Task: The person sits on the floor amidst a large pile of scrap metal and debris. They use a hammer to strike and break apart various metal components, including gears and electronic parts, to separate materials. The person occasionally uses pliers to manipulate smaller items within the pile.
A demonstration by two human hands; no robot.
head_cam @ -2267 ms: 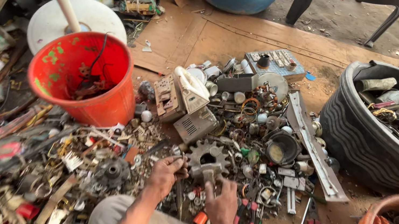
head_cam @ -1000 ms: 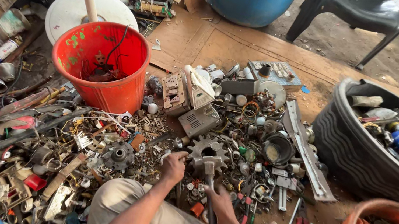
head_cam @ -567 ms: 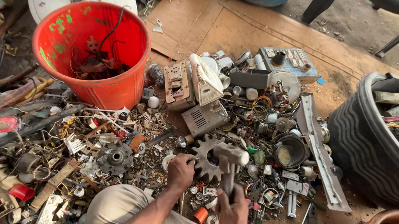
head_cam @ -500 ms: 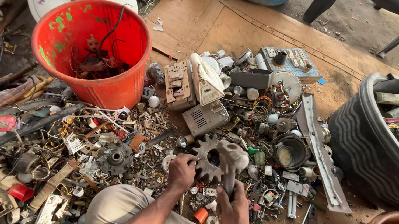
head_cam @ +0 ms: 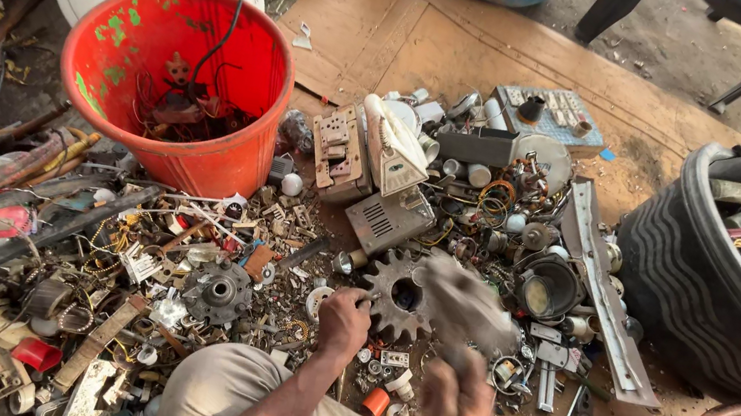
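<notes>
- Black tub (head_cam: 682, 283) stands at three o'clock of the scrap heap.
- Red bucket (head_cam: 176, 88) stands at ten o'clock.
- Toothed gear (head_cam: 398, 296) lies at centre, at twelve o'clock of the knees.
- Right hand (head_cam: 457, 406), blurred, fingers wrapped round a hammer (head_cam: 463, 316).
- Left hand (head_cam: 344, 319), fingers curled, touches the gear's edge.

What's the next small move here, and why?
Probably bring the hammer down on the toothed gear. The right hand has it raised and motion-blurred just beside the gear, while the left hand braces the gear's edge on the ground. Left fingers sit close to the strike.
</notes>
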